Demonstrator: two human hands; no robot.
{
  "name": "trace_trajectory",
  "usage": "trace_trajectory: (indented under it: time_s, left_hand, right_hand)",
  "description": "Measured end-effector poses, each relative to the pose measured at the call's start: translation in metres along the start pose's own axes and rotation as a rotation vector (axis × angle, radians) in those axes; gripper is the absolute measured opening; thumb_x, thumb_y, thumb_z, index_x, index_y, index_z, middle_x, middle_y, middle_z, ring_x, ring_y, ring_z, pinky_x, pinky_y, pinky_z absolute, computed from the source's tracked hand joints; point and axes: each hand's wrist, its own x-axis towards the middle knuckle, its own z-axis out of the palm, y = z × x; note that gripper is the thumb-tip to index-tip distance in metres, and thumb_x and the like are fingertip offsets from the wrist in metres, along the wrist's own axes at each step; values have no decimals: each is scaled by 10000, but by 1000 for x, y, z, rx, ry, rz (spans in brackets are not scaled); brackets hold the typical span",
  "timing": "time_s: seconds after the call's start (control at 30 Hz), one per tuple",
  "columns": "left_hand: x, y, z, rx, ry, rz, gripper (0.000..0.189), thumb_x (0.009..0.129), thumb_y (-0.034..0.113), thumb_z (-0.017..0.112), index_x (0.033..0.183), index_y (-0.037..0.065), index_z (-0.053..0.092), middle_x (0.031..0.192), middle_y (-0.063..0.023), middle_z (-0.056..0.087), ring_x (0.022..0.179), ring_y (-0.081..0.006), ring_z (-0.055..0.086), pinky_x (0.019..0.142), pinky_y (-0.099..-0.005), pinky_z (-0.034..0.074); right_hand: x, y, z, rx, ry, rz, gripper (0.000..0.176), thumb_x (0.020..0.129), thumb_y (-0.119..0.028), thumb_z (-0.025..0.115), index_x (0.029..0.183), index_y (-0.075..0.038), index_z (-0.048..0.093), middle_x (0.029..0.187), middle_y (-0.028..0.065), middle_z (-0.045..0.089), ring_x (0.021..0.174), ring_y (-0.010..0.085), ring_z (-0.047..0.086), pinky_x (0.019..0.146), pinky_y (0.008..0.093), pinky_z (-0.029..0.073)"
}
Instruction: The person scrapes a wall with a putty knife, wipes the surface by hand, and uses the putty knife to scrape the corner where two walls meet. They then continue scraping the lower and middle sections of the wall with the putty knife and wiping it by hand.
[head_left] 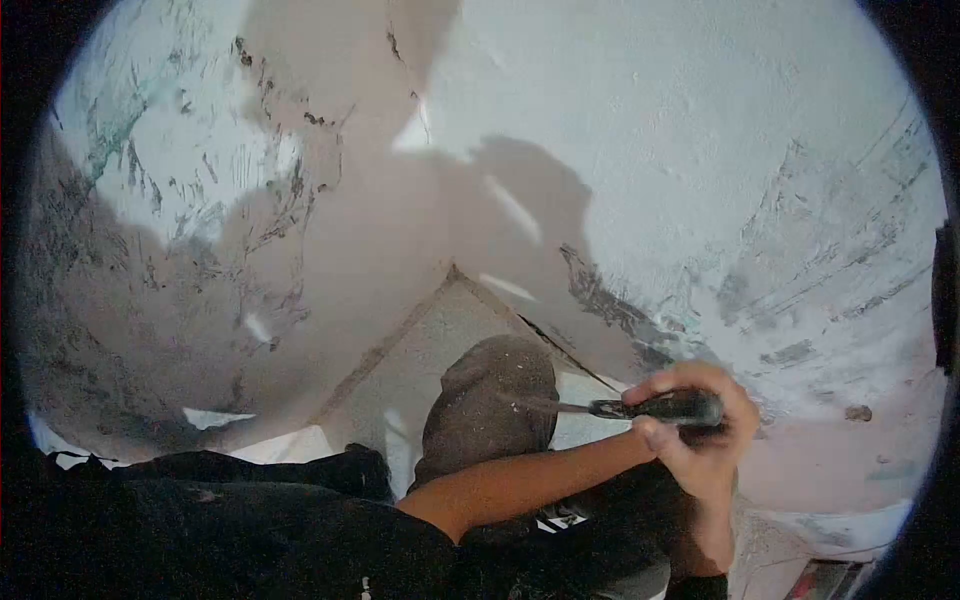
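My right hand [715, 425] is closed around the dark, glossy handle of a screwdriver [670, 407], its thumb below and a finger curled over the top. The thin metal shaft points left, above my raised knee [490, 400]; the tip is hard to make out against the trouser cloth. My left forearm [545, 485] stretches across my lap toward the right hand. Where it ends, the left hand is hidden behind the right one, so its fingers do not show.
Two scuffed, pale walls meet in a corner [453, 270] ahead of my knee. Dark scrapes [610, 305] and cracks mark the paint. A pale floor [430, 340] lies between the walls. My shadow falls over the corner. A dark printed item [830, 580] lies at the lower right.
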Motion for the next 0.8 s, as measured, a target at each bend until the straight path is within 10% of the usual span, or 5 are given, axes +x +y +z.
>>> trace_trajectory:
  time_s: [0.13, 0.27, 0.53, 0.63, 0.8]
  left_hand:
    - [-69, 58, 21, 128, 95, 19, 468, 1012, 475, 468, 1144, 58, 633, 937, -42, 637, 814, -148, 587, 687, -284, 493]
    - [-77, 34, 46, 257, 198, 56, 453, 1018, 459, 466, 1141, 57, 633, 940, -38, 636, 816, -143, 586, 689, -278, 492]
    - [-64, 29, 104, 71, 414, -199, 616, 1049, 570, 366, 1387, 59, 436, 1302, -70, 557, 1182, -209, 541, 997, -364, 434]
    - [-66, 22, 94, 97, 372, -176, 614, 1046, 577, 366, 1373, 64, 451, 1271, -70, 566, 1153, -208, 550, 976, -362, 443]
    - [-63, 6, 74, 179, 264, -86, 611, 1039, 593, 368, 1340, 75, 488, 1195, -69, 590, 1083, -206, 575, 923, -358, 466]
  right_hand:
    - [15, -12, 32, 432, 15, 231, 246, 850, -84, 782, 1051, 13, 680, 914, 115, 753, 847, 171, 732, 780, 294, 556]
    - [21, 27, 56, 360, -283, -88, 305, 882, -81, 760, 1137, 18, 625, 976, 82, 729, 866, 171, 716, 679, 284, 563]
    - [62, 38, 21, 42, 341, -44, 161, 968, -65, 619, 1110, 2, 583, 888, 103, 678, 700, 105, 622, 501, 210, 475]
    - [49, 31, 22, 830, -35, 117, 214, 968, -44, 624, 1159, -7, 533, 917, 97, 684, 715, 110, 638, 497, 223, 490]
    - [44, 46, 36, 526, -77, 238, 188, 972, -75, 653, 1116, -22, 545, 900, 76, 685, 761, 95, 631, 562, 224, 495]
